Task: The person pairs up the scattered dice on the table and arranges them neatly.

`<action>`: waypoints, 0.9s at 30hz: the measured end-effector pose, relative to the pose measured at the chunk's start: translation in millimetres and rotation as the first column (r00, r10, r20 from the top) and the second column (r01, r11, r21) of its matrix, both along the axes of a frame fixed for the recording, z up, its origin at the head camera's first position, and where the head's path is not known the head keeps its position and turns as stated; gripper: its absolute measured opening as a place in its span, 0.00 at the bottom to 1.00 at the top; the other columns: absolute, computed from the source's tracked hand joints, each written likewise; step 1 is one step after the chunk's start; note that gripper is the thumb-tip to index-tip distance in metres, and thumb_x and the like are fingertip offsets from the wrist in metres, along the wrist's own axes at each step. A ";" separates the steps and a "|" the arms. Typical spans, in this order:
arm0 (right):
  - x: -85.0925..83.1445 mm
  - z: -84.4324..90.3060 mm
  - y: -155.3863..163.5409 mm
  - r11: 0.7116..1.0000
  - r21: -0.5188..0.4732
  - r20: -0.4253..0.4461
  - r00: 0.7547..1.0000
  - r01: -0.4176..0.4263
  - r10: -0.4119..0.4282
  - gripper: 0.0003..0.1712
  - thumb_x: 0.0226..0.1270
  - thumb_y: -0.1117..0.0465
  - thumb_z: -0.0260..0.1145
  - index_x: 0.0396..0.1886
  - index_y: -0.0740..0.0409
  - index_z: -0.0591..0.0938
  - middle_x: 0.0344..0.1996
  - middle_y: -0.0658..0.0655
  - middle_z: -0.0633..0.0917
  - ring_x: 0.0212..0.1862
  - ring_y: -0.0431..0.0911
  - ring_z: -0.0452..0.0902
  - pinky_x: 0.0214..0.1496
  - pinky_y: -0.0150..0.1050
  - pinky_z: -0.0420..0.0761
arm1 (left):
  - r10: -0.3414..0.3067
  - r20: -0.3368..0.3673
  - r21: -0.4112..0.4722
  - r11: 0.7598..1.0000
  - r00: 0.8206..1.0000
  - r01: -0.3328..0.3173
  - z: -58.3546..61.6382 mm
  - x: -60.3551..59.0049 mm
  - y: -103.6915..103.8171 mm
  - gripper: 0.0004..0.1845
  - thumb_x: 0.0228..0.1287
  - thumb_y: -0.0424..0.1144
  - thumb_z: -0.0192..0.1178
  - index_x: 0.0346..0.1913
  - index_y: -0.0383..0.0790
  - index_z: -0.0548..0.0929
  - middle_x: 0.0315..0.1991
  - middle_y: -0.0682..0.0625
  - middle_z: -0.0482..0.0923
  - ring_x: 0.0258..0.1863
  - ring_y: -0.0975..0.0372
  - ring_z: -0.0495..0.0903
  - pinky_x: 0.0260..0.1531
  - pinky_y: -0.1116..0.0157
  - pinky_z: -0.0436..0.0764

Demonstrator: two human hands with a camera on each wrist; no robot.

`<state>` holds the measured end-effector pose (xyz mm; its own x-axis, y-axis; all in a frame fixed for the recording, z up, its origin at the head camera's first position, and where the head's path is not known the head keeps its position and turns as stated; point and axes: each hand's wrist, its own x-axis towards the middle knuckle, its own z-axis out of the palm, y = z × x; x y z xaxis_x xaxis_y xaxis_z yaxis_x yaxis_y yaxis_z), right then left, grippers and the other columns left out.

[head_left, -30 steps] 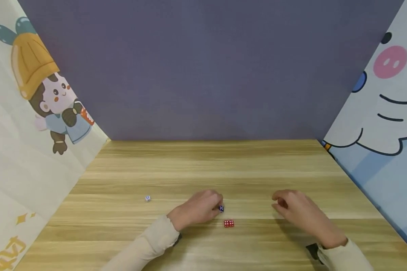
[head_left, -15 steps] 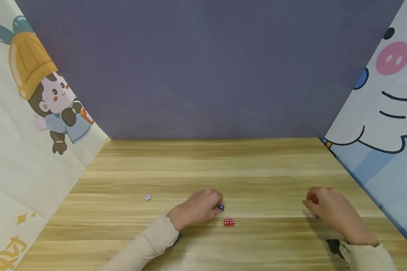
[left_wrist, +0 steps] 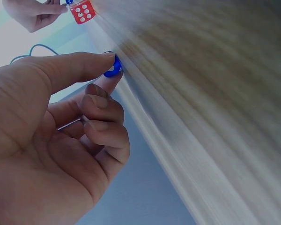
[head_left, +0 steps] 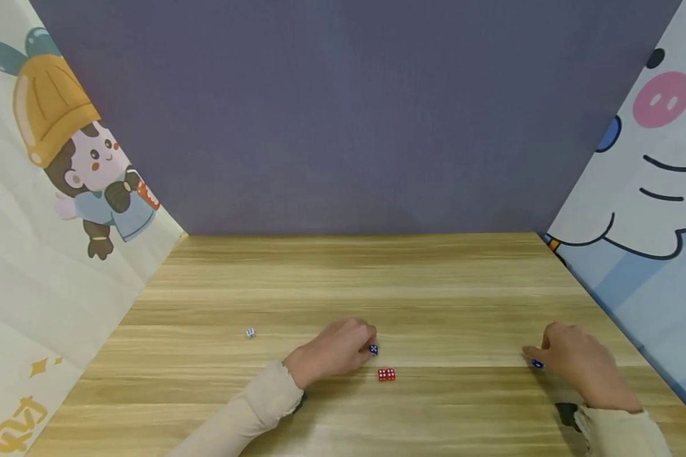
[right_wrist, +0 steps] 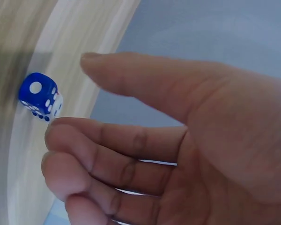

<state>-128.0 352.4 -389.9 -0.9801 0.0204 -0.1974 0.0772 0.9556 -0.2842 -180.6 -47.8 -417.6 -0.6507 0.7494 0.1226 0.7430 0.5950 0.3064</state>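
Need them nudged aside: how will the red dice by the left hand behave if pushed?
The red dice look small and hard, so probably light and rigid. Resting flat on the table, they'd likely slide rather than roll, perhaps separating.

A pair of dice is set at the counter's middle. One die is placed well to its left, another far to the right.

**A screened-off tabletop booth**

I sit at a light wood-grain table boxed in by a plain purple-grey back panel and two cartoon-printed side sheets: a capped child left, a pink-cheeked animal right. It looks like a staged recording corner.
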 end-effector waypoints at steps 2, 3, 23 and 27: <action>-0.8 -1.5 1.1 1.000 -0.004 0.011 1.000 0.001 -0.001 0.29 0.63 0.51 0.71 0.12 0.47 0.62 0.12 0.45 0.53 0.18 0.39 0.46 0.20 0.36 0.56 | 0.000 -0.004 -0.002 1.000 1.000 0.000 0.2 0.2 0.3 0.15 0.58 0.30 0.66 0.22 0.49 0.72 0.19 0.60 0.67 0.18 0.70 0.63 0.17 0.76 0.65; -1.2 -2.3 1.6 1.000 -0.007 0.016 1.000 0.000 0.000 0.29 0.63 0.52 0.71 0.12 0.47 0.62 0.12 0.45 0.53 0.18 0.39 0.46 0.20 0.36 0.57 | 0.000 -0.004 -0.001 1.000 1.000 0.000 0.2 0.2 0.4 0.15 0.58 0.30 0.66 0.22 0.49 0.72 0.19 0.60 0.68 0.18 0.71 0.64 0.17 0.76 0.65; 0.3 -5.8 7.6 0.999 0.027 0.062 0.998 -0.022 0.021 0.17 0.69 0.55 0.64 0.24 0.57 0.70 0.19 0.53 0.69 0.23 0.46 0.66 0.26 0.43 0.67 | 0.001 0.008 0.002 1.000 1.000 -0.001 -1.2 0.4 0.6 0.15 0.59 0.30 0.66 0.22 0.49 0.72 0.19 0.60 0.67 0.18 0.71 0.62 0.16 0.75 0.63; -1.3 -8.2 8.3 1.000 0.016 0.060 0.998 -0.022 0.021 0.18 0.68 0.57 0.64 0.22 0.55 0.68 0.17 0.51 0.64 0.22 0.44 0.60 0.26 0.42 0.64 | 0.006 0.014 0.000 1.000 1.000 -0.006 -1.5 0.3 0.6 0.16 0.59 0.30 0.66 0.22 0.48 0.72 0.18 0.59 0.66 0.18 0.71 0.62 0.15 0.75 0.63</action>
